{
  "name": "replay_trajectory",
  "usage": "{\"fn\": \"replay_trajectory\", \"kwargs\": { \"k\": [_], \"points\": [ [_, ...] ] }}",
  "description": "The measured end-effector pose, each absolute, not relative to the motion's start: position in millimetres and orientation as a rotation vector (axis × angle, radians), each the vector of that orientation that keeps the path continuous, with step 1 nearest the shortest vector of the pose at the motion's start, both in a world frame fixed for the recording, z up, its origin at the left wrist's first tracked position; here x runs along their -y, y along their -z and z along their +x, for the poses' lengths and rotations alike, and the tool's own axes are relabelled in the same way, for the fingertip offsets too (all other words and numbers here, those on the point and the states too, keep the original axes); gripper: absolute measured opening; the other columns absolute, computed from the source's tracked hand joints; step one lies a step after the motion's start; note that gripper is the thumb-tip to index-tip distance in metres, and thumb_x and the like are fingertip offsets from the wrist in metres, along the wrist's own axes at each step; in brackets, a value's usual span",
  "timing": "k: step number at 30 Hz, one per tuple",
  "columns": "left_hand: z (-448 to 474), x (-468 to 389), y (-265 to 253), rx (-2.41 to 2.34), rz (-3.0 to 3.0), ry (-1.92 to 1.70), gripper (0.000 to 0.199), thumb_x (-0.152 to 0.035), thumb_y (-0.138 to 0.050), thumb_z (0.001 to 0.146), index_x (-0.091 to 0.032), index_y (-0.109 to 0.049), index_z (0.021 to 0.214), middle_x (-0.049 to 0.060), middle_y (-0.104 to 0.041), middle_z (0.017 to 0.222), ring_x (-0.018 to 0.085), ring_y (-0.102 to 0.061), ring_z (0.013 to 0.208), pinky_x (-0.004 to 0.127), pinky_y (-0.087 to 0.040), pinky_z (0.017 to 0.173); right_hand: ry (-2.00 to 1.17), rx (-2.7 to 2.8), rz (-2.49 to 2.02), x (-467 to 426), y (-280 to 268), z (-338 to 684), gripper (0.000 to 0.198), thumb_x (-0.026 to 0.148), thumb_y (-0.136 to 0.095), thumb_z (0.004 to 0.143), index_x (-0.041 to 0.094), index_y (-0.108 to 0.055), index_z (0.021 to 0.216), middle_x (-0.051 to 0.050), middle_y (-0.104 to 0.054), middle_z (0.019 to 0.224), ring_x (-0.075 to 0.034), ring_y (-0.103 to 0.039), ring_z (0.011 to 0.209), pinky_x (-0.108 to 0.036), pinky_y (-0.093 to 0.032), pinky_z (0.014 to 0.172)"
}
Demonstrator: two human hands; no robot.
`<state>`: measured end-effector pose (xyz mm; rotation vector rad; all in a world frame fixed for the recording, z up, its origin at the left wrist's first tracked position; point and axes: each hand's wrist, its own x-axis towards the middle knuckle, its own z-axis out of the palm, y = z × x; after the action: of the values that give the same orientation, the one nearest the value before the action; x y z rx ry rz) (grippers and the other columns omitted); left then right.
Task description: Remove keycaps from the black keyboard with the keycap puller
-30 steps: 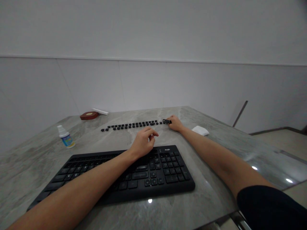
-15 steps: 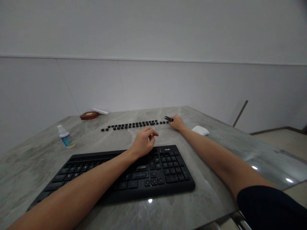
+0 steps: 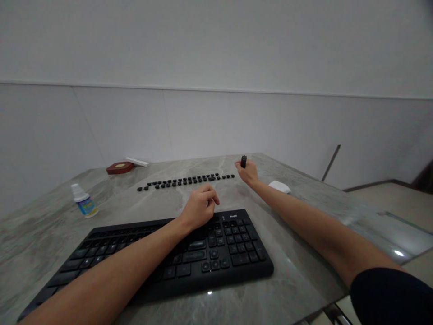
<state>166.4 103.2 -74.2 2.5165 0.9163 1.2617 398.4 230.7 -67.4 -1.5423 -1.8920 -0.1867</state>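
Observation:
A black keyboard [image 3: 237,262] lies on the grey marbled table, tilted slightly and partly covered by my left forearm. My left hand [image 3: 199,207] rests over its upper edge, fingers loosely bent, thumb apart, nothing visible in them. Beyond it, loose black keycaps [image 3: 184,181] are laid out in rows. My right hand [image 3: 248,171] is just past the right end of these rows, closed around a small black tool [image 3: 244,161] that points upward. The tool's exact kind is too small to make out, and its lower end is hidden by the hand.
A white spray bottle [image 3: 84,201] with a blue label stands at the left. Farther back are a reddish-brown box [image 3: 119,168] and a white strip [image 3: 137,161] by the wall. Something white [image 3: 280,187], perhaps a cloth, lies beside my right forearm.
My right hand has lifted off the right end of the keycap row, and the black tool has turned from sideways to upright. My left hand stays over the keyboard. The view has shifted slightly.

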Motion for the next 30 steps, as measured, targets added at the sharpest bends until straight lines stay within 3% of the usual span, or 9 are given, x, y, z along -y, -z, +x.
{"fn": "replay_trajectory", "kwargs": {
  "k": [3,4,7,10,12,24,30],
  "points": [
    [166.7,-103.6,76.9,-0.823,2.562,-1.138,0.030,0.007,-0.042,0.065,-0.015,-0.062,0.060,0.003,-0.059,0.075,0.014,-0.057,0.072,0.027,-0.046,0.069,0.038,1.843,-1.500,-197.4,53.5,389.9,0.054,0.040,-0.025,0.096,0.013,-0.071,0.086,-0.008,-0.067,0.074,-0.017,-0.061,0.069,-0.026,-0.046,0.062],
    [167.0,-102.9,77.2,-0.786,2.586,-1.100,0.031,0.007,-0.042,0.065,-0.015,-0.062,0.060,0.004,-0.059,0.076,0.014,-0.057,0.073,0.027,-0.047,0.070,-0.145,1.851,-1.391,-180.9,50.7,388.1,0.056,0.044,-0.026,0.096,0.013,-0.070,0.080,-0.007,-0.066,0.070,-0.016,-0.060,0.064,-0.025,-0.045,0.058],
    [167.6,-98.8,76.1,-0.663,2.675,-0.970,0.033,0.007,-0.041,0.064,-0.016,-0.064,0.067,0.004,-0.059,0.084,0.015,-0.058,0.077,0.027,-0.048,0.073,-0.457,2.011,-1.080,-124.6,45.8,388.3,0.045,0.045,-0.040,0.091,0.014,-0.068,0.073,-0.004,-0.064,0.065,-0.013,-0.056,0.057,-0.024,-0.042,0.053],
    [167.3,-94.8,73.6,-0.539,2.742,-0.844,0.035,0.007,-0.042,0.065,-0.017,-0.065,0.076,0.005,-0.060,0.092,0.015,-0.058,0.082,0.027,-0.049,0.077,-0.354,2.216,-0.942,-81.1,39.1,396.2,0.020,0.031,-0.055,0.084,0.020,-0.070,0.079,-0.001,-0.068,0.068,-0.012,-0.059,0.059,-0.023,-0.044,0.057],
    [166.7,-93.2,72.2,-0.502,2.760,-0.805,0.036,0.007,-0.042,0.065,-0.017,-0.065,0.080,0.005,-0.059,0.095,0.015,-0.059,0.084,0.027,-0.050,0.078,-0.289,2.253,-0.884,-67.1,31.3,401.8,0.015,0.027,-0.057,0.082,0.021,-0.070,0.080,-0.001,-0.068,0.067,-0.012,-0.060,0.058,-0.023,-0.045,0.056],
    [164.9,-93.5,71.5,-0.396,2.856,-0.781,0.035,0.005,-0.039,0.069,-0.015,-0.064,0.081,0.007,-0.061,0.093,0.016,-0.058,0.084,0.028,-0.049,0.076,-0.299,2.697,-0.482,-65.5,26.9,406.3,0.017,0.022,-0.056,0.082,0.018,-0.070,0.088,-0.003,-0.063,0.070,-0.010,-0.056,0.059,-0.022,-0.042,0.055],
    [164.3,-93.9,72.4,-0.310,2.899,-0.777,0.035,0.003,-0.039,0.073,-0.015,-0.065,0.087,0.008,-0.062,0.096,0.016,-0.059,0.086,0.028,-0.050,0.077,-0.375,2.657,-0.422,-70.0,28.5,408.9,0.017,0.023,-0.056,0.084,0.015,-0.070,0.088,-0.003,-0.060,0.069,-0.009,-0.053,0.058,-0.021,-0.041,0.056]
  ]
}}
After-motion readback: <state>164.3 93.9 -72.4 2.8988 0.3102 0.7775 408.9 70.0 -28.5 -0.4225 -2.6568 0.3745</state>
